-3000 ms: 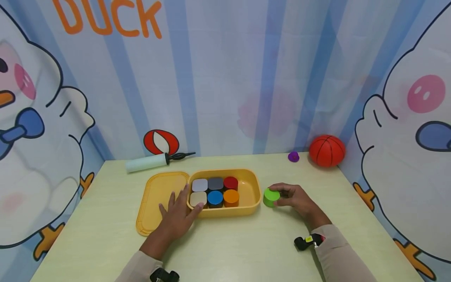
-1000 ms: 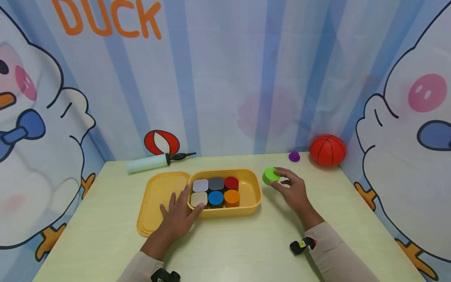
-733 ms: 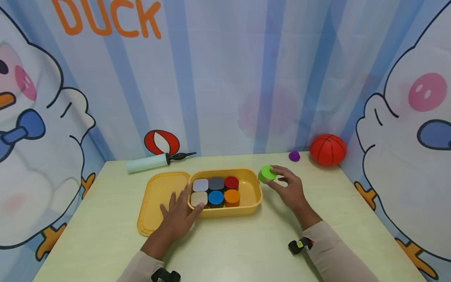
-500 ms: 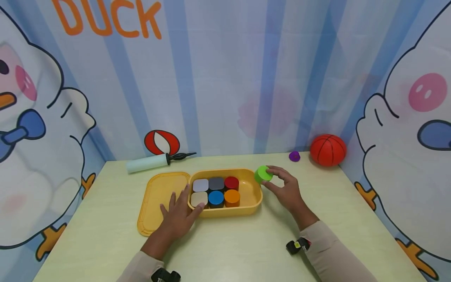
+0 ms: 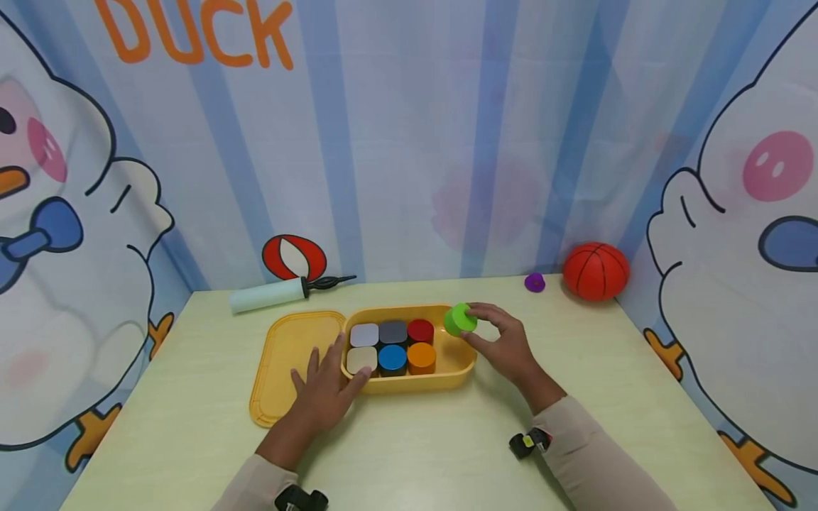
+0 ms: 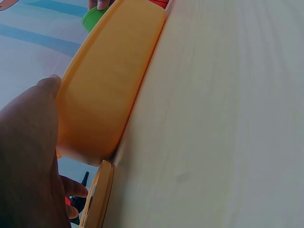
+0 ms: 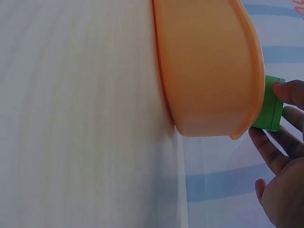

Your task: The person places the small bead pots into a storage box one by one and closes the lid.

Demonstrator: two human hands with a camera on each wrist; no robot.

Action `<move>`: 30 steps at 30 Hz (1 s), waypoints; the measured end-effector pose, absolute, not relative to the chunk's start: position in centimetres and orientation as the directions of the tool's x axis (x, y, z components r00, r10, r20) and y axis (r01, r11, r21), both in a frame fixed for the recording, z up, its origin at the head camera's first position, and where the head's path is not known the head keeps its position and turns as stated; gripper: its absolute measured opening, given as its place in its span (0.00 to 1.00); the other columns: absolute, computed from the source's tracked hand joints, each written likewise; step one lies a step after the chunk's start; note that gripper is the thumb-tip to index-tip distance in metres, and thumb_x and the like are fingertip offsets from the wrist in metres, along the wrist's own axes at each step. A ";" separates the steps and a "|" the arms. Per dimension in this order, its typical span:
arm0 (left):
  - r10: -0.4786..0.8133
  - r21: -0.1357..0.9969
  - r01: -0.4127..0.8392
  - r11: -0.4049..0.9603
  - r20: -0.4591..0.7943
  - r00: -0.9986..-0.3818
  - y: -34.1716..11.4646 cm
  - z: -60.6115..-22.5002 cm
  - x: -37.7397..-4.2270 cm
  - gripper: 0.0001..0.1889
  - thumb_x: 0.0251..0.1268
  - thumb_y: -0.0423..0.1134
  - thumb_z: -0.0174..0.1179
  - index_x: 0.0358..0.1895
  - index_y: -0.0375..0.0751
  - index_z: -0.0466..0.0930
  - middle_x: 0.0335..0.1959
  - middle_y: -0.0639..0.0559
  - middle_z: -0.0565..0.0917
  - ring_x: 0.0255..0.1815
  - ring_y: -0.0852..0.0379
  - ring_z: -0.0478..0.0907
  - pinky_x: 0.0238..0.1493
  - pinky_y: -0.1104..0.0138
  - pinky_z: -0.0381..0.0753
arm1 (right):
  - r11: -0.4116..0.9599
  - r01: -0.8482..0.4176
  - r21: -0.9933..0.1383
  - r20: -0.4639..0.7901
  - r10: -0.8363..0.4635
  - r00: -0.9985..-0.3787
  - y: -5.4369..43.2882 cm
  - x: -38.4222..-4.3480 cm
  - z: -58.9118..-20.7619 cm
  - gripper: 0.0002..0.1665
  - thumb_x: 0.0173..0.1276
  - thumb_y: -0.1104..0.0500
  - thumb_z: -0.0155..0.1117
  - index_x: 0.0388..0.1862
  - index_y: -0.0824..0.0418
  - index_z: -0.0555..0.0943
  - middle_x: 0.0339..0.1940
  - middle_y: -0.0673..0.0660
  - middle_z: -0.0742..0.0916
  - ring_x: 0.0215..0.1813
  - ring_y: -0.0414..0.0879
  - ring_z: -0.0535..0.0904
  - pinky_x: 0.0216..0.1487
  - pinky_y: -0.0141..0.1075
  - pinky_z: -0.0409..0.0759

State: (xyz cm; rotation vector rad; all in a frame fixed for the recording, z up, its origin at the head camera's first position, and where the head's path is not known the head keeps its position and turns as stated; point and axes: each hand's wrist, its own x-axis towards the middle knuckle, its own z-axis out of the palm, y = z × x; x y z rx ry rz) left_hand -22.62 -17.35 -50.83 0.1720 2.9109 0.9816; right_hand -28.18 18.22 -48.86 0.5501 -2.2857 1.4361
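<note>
My right hand (image 5: pixel 508 346) pinches a short green cylinder (image 5: pixel 459 321) between thumb and fingers. The cylinder is over the right end of a yellow box (image 5: pixel 409 385); in the right wrist view it shows just past the rim. Six-sided order is absent: several small round and square-topped pieces stand in two rows at the box's left, among them a red piece (image 5: pixel 420 331), an orange piece (image 5: pixel 421 358) and a blue piece (image 5: pixel 392 360). My left hand (image 5: pixel 322 392) lies with fingers spread at the box's left end, its thumb at the front rim. Its other fingers extend over the yellow lid (image 5: pixel 275 376).
Behind the lid lies a pale green hand pump (image 5: pixel 268 296) with a black nozzle. A red ball (image 5: pixel 596 272) and a small purple object (image 5: pixel 534 282) sit at the table's back right. A printed curtain (image 5: pixel 409 142) stands along the back and sides.
My right hand has lifted the green cylinder from the table right of the box and carried it left over the box's right end. The left hand stays in place.
</note>
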 end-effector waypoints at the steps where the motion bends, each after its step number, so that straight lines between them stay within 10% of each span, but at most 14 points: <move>1: 0.126 0.608 0.084 0.789 -0.026 -0.992 -17.3 -50.8 -22.6 0.51 0.80 0.76 0.46 0.93 0.56 0.36 0.92 0.38 0.51 0.92 0.25 0.33 0.77 0.19 0.18 | 0.406 -0.518 -0.753 0.513 -0.130 -0.848 18.1 -28.2 -48.9 0.23 0.66 0.67 0.81 0.60 0.66 0.89 0.67 0.67 0.89 0.72 0.67 0.83 0.77 0.67 0.75; 30: 0.130 0.607 0.087 0.790 -0.027 -0.991 -17.4 -50.9 -22.6 0.51 0.79 0.77 0.45 0.93 0.57 0.36 0.92 0.37 0.51 0.92 0.25 0.33 0.77 0.19 0.18 | 0.685 -0.362 -0.632 0.376 -0.137 -0.917 15.9 -28.4 -48.6 0.17 0.63 0.55 0.85 0.50 0.57 0.93 0.58 0.62 0.92 0.76 0.62 0.75 0.78 0.76 0.46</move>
